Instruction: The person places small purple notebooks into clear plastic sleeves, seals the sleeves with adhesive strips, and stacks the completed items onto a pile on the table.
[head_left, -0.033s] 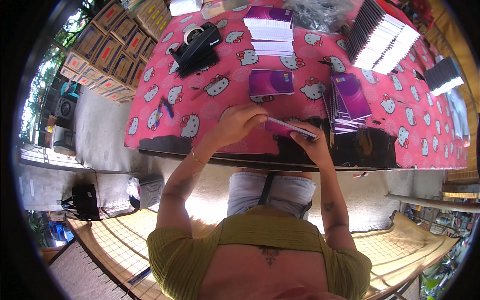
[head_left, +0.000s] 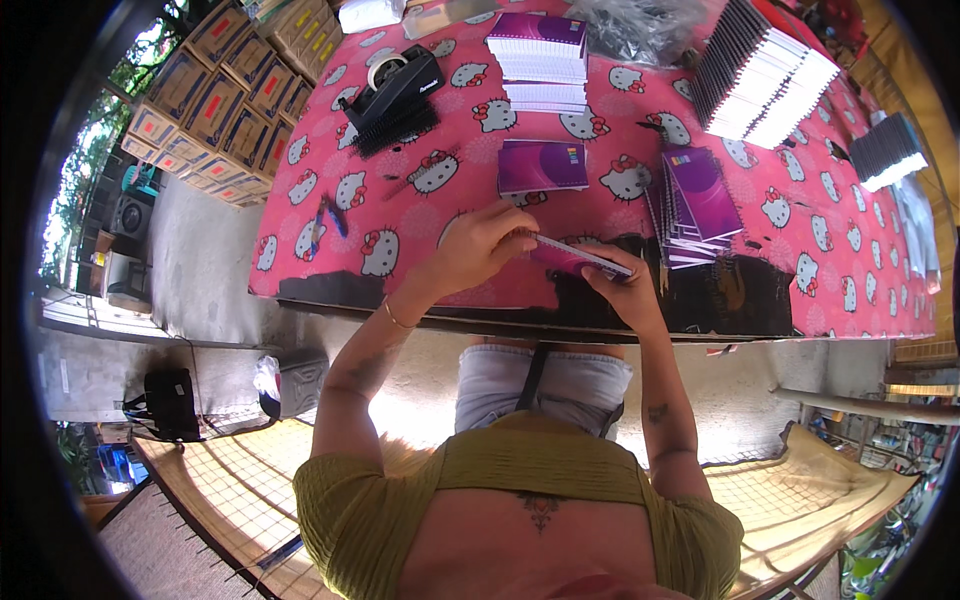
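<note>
In the head view, the left hand [head_left: 485, 245] is curled, its fingertips at the left end of a slim purple notebook [head_left: 570, 258]; whether they grip it cannot be told. The right hand [head_left: 620, 285] is closed around the notebook's right end, thumb uppermost. The notebook is held tilted above the desk [head_left: 740, 300], near the middle of its near edge.

Labels: the flat purple covers [head_left: 545, 168], just beyond the hands, bear a small multicoloured block of lettering. A similar block marks the purple notebook pile [head_left: 702, 195] to their right. The black tape dispenser [head_left: 400, 85], toward the far left corner, carries a small pale mark. Cartons [head_left: 215, 80] left of the desk show red labels and blue print.

Surface: a pink cover [head_left: 400, 215] printed with white cat faces and red bows; dark patches show along the near edge. Room: grey floor [head_left: 210, 270], with a black bag [head_left: 170, 403] at lower left.

Visibility limits: the left fingers mask the notebook's left end. The tall spiral-bound stack [head_left: 765, 75], toward the far right corner, is cut by the upper frame edge. Slender blue-and-orange items [head_left: 327, 226] near the left edge are indistinct.
</note>
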